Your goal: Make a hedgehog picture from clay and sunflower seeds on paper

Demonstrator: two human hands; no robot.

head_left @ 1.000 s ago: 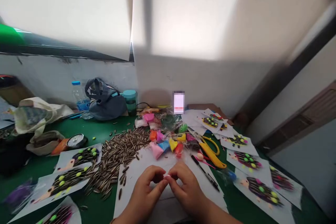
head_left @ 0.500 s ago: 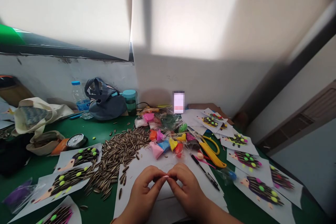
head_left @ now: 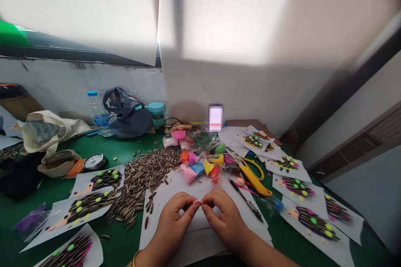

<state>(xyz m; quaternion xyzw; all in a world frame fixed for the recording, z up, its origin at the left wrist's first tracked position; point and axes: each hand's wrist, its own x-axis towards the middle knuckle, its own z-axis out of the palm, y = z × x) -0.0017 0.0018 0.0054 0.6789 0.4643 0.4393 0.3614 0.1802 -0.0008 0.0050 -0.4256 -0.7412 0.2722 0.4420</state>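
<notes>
Over the white paper (head_left: 205, 240), both hands meet at the fingertips around a small, pale pink piece of modelling clay (head_left: 198, 202). My left hand (head_left: 177, 221) pinches it between thumb and forefinger. From the other side, the thumb and forefinger of my right hand (head_left: 223, 217) close on its edge. Just beyond lie bags of coloured clay, among them a pink bag (head_left: 188, 174) and a red bag (head_left: 214, 174). A black pen (head_left: 246, 200) rests to the right. Striped sunflower seeds (head_left: 147, 171) are heaped to the left, several strayed onto the paper.
Seed-spined hedgehog pictures lie on both sides, one at left (head_left: 79, 208) and one at right (head_left: 316, 225). Yellow-handled scissors (head_left: 255, 179) are at right. Along the wall stand a blue bag (head_left: 130, 121), a water bottle (head_left: 98, 110) and a lidded cup (head_left: 157, 117).
The pink clay shows more between the fingertips, and my right fingers have shifted slightly away from the left. The view has tilted down and turned slightly left.
</notes>
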